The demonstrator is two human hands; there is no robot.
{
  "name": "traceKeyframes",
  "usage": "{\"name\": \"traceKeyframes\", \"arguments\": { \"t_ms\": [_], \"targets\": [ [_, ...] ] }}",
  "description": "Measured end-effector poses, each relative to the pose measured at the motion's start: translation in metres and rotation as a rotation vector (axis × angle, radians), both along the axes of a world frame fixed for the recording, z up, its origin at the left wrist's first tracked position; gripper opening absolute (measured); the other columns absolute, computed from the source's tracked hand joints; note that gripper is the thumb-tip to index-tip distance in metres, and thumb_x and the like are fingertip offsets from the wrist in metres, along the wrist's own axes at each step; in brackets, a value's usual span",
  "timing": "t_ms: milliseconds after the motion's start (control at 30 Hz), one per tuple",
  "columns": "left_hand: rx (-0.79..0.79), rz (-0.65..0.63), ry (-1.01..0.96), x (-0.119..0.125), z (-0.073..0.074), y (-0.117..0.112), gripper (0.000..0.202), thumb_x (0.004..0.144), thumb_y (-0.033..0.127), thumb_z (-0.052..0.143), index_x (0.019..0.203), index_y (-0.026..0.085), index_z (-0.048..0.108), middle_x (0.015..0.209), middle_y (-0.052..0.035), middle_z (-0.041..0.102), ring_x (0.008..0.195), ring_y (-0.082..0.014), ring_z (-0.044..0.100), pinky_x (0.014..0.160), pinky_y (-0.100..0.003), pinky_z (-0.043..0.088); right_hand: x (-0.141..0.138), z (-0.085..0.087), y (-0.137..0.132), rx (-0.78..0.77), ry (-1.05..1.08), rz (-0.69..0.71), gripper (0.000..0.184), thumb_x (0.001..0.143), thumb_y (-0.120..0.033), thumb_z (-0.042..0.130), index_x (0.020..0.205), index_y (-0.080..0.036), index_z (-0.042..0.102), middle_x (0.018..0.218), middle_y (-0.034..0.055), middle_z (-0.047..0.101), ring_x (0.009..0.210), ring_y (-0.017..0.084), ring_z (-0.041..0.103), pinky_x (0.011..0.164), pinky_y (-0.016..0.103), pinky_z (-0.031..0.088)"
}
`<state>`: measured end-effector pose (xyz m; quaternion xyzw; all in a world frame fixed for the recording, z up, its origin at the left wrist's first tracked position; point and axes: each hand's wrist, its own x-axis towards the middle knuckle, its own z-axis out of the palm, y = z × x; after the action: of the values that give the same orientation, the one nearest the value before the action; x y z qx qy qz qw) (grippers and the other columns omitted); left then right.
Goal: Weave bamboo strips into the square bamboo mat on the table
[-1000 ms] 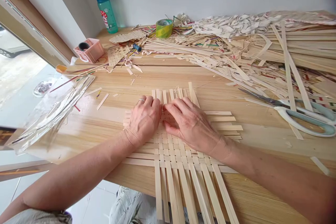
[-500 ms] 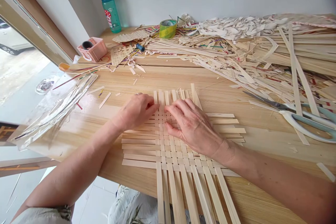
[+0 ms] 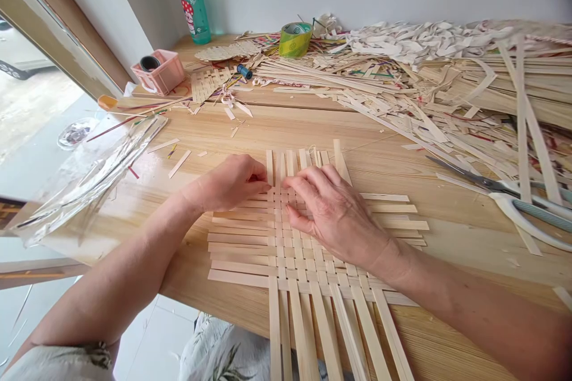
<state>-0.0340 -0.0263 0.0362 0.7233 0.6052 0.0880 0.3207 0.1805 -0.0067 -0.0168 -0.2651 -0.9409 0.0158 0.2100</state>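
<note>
Table: A wooden tabletop [image 3: 268,131] is stretching across the frame, and the view is sitting slightly further right than in the earlier frames.

Heap: One large heap of pale strips and offcuts [image 3: 447,95] is spreading over the upper right, too many to count.

Woven mat: One woven mat of pale wooden strips [image 3: 277,256] is lying flat at lower centre, with about eight loose strip ends running off the bottom of the frame and more fanning out on its right side.

Left hand: The left hand [image 3: 227,184] is sitting at the mat's upper left edge. It has drawn back from lying across the weave, leaving more of the mat showing.

Left fingers: The fingers [image 3: 252,174] are curling close together at a strip; I cannot tell whether they are pinching it.

Right hand: The right hand [image 3: 330,214] is pressing on the mat's upper centre, barely shifted.

Right fingers: The fingers [image 3: 308,181] are spreading slightly over the strips.

Tools: One pair of scissors [image 3: 513,205] is lying at the right edge.

Small items: One green bottle [image 3: 192,6], one tape roll [image 3: 295,40], one pink box [image 3: 158,74] and one blue spool [image 3: 243,71] are standing along the upper left.
</note>
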Motion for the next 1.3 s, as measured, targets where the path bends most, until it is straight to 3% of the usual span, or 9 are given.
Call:
{"name": "traceKeyframes", "arguments": {
  "t_ms": [233,500,667,800,933,1133,1300],
  "targets": [
    [-0.003,-0.079,0.011,0.002,0.004,-0.002,0.024,0.083,0.023,0.047,0.063,0.014,0.056,0.058,0.0039,0.045,0.059,-0.0098,0.037,0.057,-0.023,0.029,-0.001,0.000,-0.001,-0.002,-0.029,-0.015,0.024,0.088,-0.021,0.056,0.109,-0.011,0.064,0.096,0.0108,0.060,0.093,0.027,0.050,0.085,0.041,0.047],
    [0.006,-0.080,0.055,0.004,0.002,-0.004,0.020,0.082,0.014,0.050,0.064,0.013,0.059,0.058,0.0030,0.049,0.058,-0.0096,0.041,0.057,-0.022,0.030,-0.001,0.003,-0.004,-0.003,0.021,0.044,0.016,0.089,-0.017,0.053,0.103,-0.015,0.062,0.092,0.0091,0.057,0.088,0.026,0.051,0.078,0.041,0.049],
    [0.033,-0.118,0.132,0.005,0.005,-0.006,0.022,0.083,0.012,0.052,0.062,0.014,0.056,0.065,0.0004,0.061,0.063,-0.0101,0.047,0.064,-0.021,0.037,-0.006,-0.010,0.000,0.110,0.147,0.071,0.022,0.083,-0.011,0.053,0.102,-0.019,0.059,0.092,0.0069,0.058,0.085,0.024,0.056,0.072,0.040,0.052],
    [0.031,-0.114,0.231,0.007,0.009,-0.009,0.025,0.085,0.016,0.055,0.060,0.014,0.057,0.056,0.0030,0.055,0.057,-0.0091,0.041,0.060,-0.021,0.036,-0.010,-0.019,0.005,0.176,0.192,0.076,0.022,0.082,-0.010,0.052,0.100,-0.021,0.058,0.090,0.0058,0.059,0.081,0.023,0.059,0.068,0.039,0.055],
    [0.065,-0.062,0.276,0.008,0.012,-0.012,0.021,0.086,0.022,0.059,0.068,0.015,0.065,0.060,0.0029,0.060,0.059,-0.0101,0.048,0.067,-0.023,0.041,-0.009,-0.021,0.007,0.212,0.212,0.102,0.023,0.082,-0.012,0.054,0.103,-0.020,0.059,0.090,0.0060,0.062,0.081,0.024,0.061,0.066,0.039,0.056],
    [0.186,0.045,0.320,0.009,-0.001,-0.012,0.020,0.089,0.034,0.061,0.083,0.016,0.068,0.085,-0.0066,0.072,0.084,-0.0213,0.062,0.089,-0.036,0.045,-0.002,-0.029,0.020,0.195,0.244,0.121,0.018,0.090,-0.019,0.051,0.105,-0.021,0.061,0.091,0.0058,0.063,0.080,0.023,0.064,0.069,0.039,0.056],
    [0.260,0.039,0.318,0.012,-0.013,-0.007,0.018,0.091,0.030,0.057,0.088,0.016,0.067,0.095,-0.0095,0.072,0.094,-0.0227,0.063,0.092,-0.034,0.046,0.001,-0.034,0.029,0.147,0.279,0.117,0.024,0.091,-0.021,0.048,0.108,-0.025,0.064,0.093,0.0079,0.066,0.082,0.025,0.068,0.069,0.039,0.057]
  ]
}}
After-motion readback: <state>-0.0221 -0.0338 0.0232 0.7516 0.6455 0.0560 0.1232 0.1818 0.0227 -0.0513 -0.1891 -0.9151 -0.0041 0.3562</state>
